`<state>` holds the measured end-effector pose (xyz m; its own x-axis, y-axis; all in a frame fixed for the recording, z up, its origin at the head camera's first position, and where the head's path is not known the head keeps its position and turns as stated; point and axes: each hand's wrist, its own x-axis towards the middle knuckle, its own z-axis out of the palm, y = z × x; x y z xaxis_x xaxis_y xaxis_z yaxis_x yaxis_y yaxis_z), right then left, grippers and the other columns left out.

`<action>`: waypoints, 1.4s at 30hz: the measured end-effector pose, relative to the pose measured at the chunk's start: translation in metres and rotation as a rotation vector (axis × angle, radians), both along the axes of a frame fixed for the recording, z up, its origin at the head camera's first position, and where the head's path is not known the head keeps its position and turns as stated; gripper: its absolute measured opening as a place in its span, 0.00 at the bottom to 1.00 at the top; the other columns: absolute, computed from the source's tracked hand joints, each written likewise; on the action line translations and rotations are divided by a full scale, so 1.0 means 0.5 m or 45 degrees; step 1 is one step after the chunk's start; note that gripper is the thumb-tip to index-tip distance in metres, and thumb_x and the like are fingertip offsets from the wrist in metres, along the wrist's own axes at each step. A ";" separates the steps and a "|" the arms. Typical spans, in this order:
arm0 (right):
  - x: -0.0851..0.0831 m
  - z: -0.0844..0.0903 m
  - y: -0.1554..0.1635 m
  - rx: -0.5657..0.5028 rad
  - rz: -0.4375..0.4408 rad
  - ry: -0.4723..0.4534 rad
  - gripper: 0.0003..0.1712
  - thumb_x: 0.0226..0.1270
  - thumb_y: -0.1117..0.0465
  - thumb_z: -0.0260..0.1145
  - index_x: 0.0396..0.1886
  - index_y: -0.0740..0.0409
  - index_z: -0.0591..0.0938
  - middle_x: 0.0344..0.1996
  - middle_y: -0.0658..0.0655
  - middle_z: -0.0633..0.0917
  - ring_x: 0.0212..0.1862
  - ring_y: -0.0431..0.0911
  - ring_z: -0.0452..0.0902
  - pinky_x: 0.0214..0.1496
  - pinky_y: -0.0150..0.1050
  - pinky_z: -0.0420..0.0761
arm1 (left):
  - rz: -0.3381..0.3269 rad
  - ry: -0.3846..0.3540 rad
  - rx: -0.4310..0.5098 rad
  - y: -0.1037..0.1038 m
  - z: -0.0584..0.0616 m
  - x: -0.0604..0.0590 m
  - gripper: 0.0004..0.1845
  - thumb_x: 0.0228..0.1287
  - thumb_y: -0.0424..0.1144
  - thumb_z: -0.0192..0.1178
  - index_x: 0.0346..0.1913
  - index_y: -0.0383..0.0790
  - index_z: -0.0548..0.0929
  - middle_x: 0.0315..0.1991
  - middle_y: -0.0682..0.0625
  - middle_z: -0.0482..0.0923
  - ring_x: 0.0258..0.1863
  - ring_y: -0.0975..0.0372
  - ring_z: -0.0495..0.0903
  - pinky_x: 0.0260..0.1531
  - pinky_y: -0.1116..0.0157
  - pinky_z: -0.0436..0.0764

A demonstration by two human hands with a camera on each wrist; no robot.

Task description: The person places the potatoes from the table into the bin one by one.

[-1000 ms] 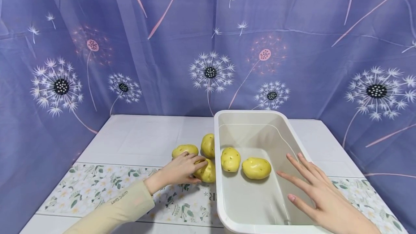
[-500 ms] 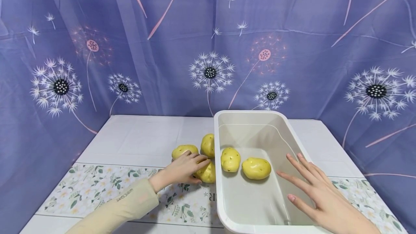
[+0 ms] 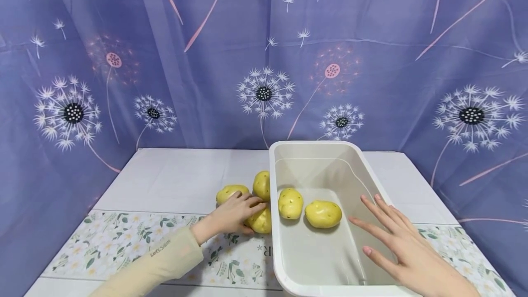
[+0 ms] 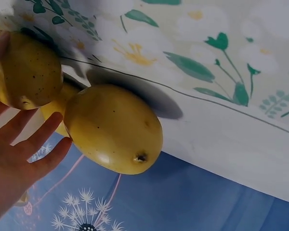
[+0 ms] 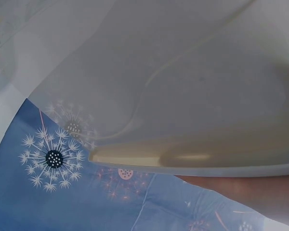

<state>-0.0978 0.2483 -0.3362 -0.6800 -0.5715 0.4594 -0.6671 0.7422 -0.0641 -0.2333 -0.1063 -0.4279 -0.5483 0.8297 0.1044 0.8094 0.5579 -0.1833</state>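
Observation:
My left hand [image 3: 231,214] grips a yellow potato [image 3: 261,222] just left of a white plastic bin [image 3: 277,255], thumb on the near side and fingers over the top. In the left wrist view that potato [image 4: 29,70] sits between thumb and fingers. A second potato [image 3: 232,192] lies behind the left hand, and a third potato [image 3: 261,184] stands farther back against the bin. Inside the bin are a rounder potato [image 3: 290,204] by the left wall and an oblong potato [image 3: 323,214]. My right hand [image 3: 406,249] is spread at the bin's right rim, holding nothing.
A white table [image 3: 181,168] carries a floral strip [image 3: 136,242] across its front part. Behind it and at both sides hangs a blue-purple dandelion curtain [image 3: 214,81]. The bin's wall [image 5: 207,91] fills much of the right wrist view.
The left wrist and sleeve have shifted slightly right while the fingers stay on the same potato. The head view has moved a little. The right hand keeps its place at the bin.

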 end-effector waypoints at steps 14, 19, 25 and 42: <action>-0.001 0.002 -0.001 0.037 -0.013 -0.003 0.31 0.54 0.54 0.64 0.61 0.44 0.69 0.69 0.57 0.54 0.72 0.45 0.34 0.70 0.29 0.30 | -0.030 0.070 0.022 0.004 -0.001 0.006 0.40 0.39 0.59 0.65 0.58 0.46 0.70 0.52 0.50 0.74 0.52 0.56 0.71 0.50 0.58 0.72; -0.001 0.002 -0.001 0.027 -0.007 -0.014 0.31 0.54 0.54 0.64 0.61 0.45 0.69 0.69 0.57 0.54 0.72 0.45 0.34 0.70 0.29 0.29 | -0.023 0.077 0.002 0.003 0.000 0.011 0.39 0.37 0.61 0.65 0.56 0.48 0.71 0.49 0.51 0.75 0.51 0.57 0.71 0.50 0.58 0.71; -0.001 0.001 -0.002 0.023 -0.009 -0.025 0.31 0.54 0.55 0.64 0.61 0.45 0.69 0.69 0.57 0.54 0.72 0.45 0.33 0.69 0.29 0.29 | -0.018 0.079 0.010 0.000 0.002 0.016 0.39 0.36 0.61 0.65 0.55 0.49 0.71 0.47 0.53 0.75 0.49 0.57 0.72 0.50 0.58 0.71; -0.002 0.002 -0.002 0.013 -0.002 -0.028 0.31 0.54 0.55 0.64 0.60 0.46 0.69 0.69 0.57 0.54 0.72 0.46 0.34 0.69 0.28 0.29 | 0.008 0.075 -0.014 -0.008 0.004 0.027 0.41 0.34 0.62 0.66 0.56 0.50 0.71 0.47 0.53 0.75 0.50 0.58 0.71 0.52 0.57 0.69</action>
